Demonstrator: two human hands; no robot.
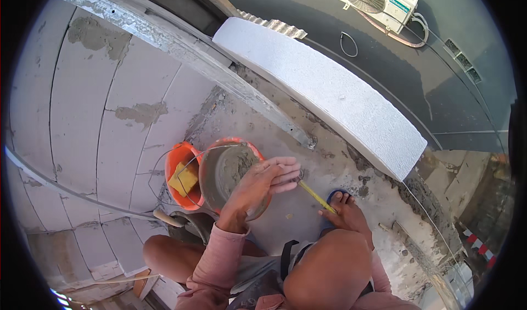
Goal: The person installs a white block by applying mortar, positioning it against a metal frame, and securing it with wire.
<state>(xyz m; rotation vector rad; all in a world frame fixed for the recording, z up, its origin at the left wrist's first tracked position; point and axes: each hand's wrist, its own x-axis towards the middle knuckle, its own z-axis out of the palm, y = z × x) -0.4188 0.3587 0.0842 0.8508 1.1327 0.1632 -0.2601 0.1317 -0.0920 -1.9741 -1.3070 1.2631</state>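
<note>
My left hand (266, 181) reaches over the rim of an orange bucket (258, 152) of grey mortar (233, 164). Its fingers are stretched out, side by side. Just beyond the fingertips is the end of a yellow tape measure (315, 196). The tape's blade slants down to my right hand (354, 222), which is closed around it beside my right knee; the tape's case is hidden. Beneath that hand, part of a foot in a blue sandal (335, 193) shows. A smaller orange bucket (175, 156) holds a yellow sponge (184, 179).
A long pale block (324, 88) lies along the ledge, with a string (433, 222) running from its near end. A mortar-stained metal bar (236, 85) slants overhead. Block wall (82, 101) rises at left. Beyond the ledge is an outdoor air-conditioner unit (379, 0).
</note>
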